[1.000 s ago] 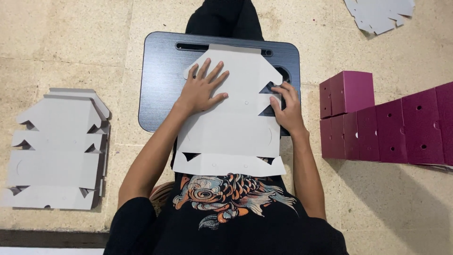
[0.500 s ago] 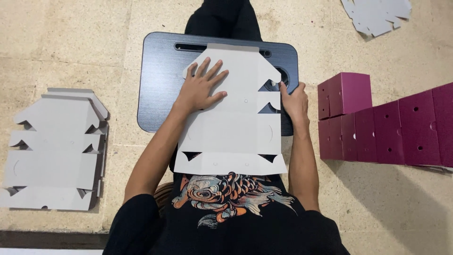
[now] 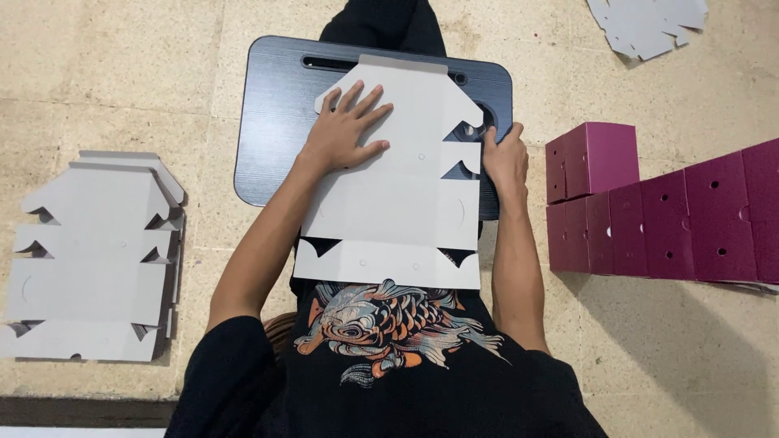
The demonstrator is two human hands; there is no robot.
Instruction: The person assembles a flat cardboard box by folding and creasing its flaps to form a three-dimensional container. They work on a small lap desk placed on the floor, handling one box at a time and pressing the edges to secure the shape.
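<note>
Dark lap tray (image 3: pixel 276 122) — flat box blank (image 3: pixel 389 186) lengthwise toward the body, left hand (image 3: pixel 345 130) splayed flat, right hand (image 3: pixel 505 158) pinching its edge.

Left hand (image 3: pixel 345 130) lies flat on the grey box blank (image 3: pixel 393 186); right hand (image 3: pixel 505 158) grips its three o'clock edge over the dark tabletop (image 3: pixel 268 122)

A flat grey die-cut box blank (image 3: pixel 398 195) with notched flaps lies spread across the dark lap tray (image 3: pixel 276 105).
</note>
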